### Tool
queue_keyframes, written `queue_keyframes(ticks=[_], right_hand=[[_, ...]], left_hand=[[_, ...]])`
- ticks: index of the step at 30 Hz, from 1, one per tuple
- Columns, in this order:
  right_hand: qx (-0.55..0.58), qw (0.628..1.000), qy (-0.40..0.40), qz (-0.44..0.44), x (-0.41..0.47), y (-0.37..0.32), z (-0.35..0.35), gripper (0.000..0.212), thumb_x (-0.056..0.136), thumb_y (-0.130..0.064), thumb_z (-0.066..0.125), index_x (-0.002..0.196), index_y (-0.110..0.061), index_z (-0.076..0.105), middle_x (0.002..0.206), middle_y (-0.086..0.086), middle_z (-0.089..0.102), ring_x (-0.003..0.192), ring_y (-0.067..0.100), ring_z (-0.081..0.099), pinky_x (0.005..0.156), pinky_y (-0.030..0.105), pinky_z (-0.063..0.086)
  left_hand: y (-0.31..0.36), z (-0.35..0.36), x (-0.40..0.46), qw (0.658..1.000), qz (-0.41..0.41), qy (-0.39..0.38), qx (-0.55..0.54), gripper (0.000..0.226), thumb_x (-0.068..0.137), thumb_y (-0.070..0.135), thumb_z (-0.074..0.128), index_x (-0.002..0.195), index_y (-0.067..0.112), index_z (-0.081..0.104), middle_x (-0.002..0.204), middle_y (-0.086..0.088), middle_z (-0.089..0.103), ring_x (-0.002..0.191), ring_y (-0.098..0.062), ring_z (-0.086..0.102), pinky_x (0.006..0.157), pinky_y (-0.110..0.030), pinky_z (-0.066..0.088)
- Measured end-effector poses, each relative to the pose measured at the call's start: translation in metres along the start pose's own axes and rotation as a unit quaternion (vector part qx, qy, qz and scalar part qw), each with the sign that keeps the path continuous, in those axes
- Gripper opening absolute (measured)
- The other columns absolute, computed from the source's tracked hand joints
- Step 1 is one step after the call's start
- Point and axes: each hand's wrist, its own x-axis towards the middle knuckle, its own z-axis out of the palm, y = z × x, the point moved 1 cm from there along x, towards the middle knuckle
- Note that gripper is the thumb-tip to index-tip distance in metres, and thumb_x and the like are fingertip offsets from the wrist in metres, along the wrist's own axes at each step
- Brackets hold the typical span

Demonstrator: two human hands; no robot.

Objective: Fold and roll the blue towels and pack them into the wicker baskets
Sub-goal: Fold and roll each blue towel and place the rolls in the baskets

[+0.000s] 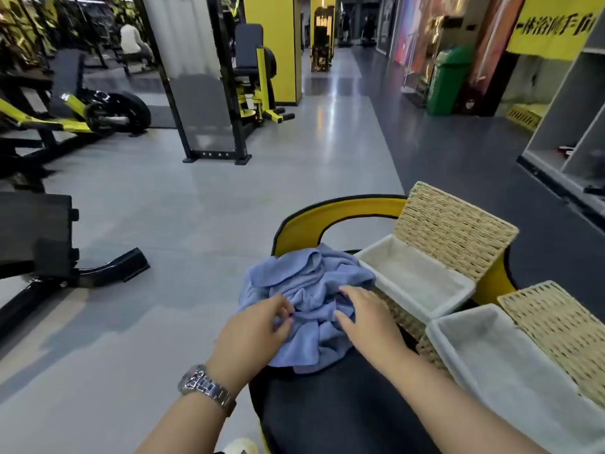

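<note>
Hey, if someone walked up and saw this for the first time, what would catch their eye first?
Most likely the crumpled heap of blue towels on the black padded bench, with the left hand pinching the cloth and the right hand resting on it. Just right of the heap sit two wicker baskets, the far basket and the near basket, lids up, white liners empty.

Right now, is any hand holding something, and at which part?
The left hand pinches a fold of the crumpled blue towels near the pile's middle. The right hand lies flat on them, open, gripping nothing.
</note>
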Motion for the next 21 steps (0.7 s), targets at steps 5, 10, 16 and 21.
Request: queue_keyframes(ticks=[5,10,16,21], right_hand=[[-0.038,0.997,0.059,-0.014,0.072,-0.013,0.037,0.066,0.089,-0.041,0.06,0.142,-0.012,0.036,0.139,0.005,0.049,0.13,0.025,0.042,0.106,0.036,0.036],[-0.059,0.994,0.082,0.036,0.103,-0.022,0.046,0.022,0.092,-0.024,0.052,0.105,-0.011,0.065,0.095,0.012,0.067,0.1,0.031,0.057,0.072,0.037,0.04],[0.026,0.979,0.177,-0.094,0.014,-0.036,0.017,0.016,0.083,-0.011,0.058,0.068,-0.013,0.052,0.063,-0.006,0.045,0.065,0.015,0.046,0.06,0.031,0.04],[0.108,0.972,0.006,-0.208,-0.079,-0.045,0.014,0.023,0.091,-0.03,0.051,0.11,-0.019,0.059,0.09,-0.008,0.058,0.085,0.004,0.052,0.077,0.013,0.039]], left_hand=[[-0.013,0.017,0.012,1.0,-0.007,0.002,-0.002,0.013,0.084,0.038,0.053,0.096,0.035,0.053,0.084,0.015,0.065,0.075,-0.004,0.061,0.071,-0.031,0.052],[-0.013,0.021,0.017,1.0,0.003,-0.006,-0.008,0.024,0.085,0.034,0.054,0.109,0.038,0.054,0.095,0.015,0.068,0.088,-0.005,0.063,0.075,-0.032,0.053],[-0.002,0.028,0.012,0.998,0.039,0.005,-0.039,0.067,0.089,0.034,0.053,0.143,0.042,0.016,0.106,0.01,0.067,0.093,-0.01,0.063,0.078,-0.032,0.054],[0.013,0.026,-0.003,0.991,0.124,-0.039,-0.03,0.039,0.078,0.02,0.057,0.114,0.035,0.057,0.078,0.013,0.057,0.079,-0.007,0.053,0.068,-0.025,0.045]])
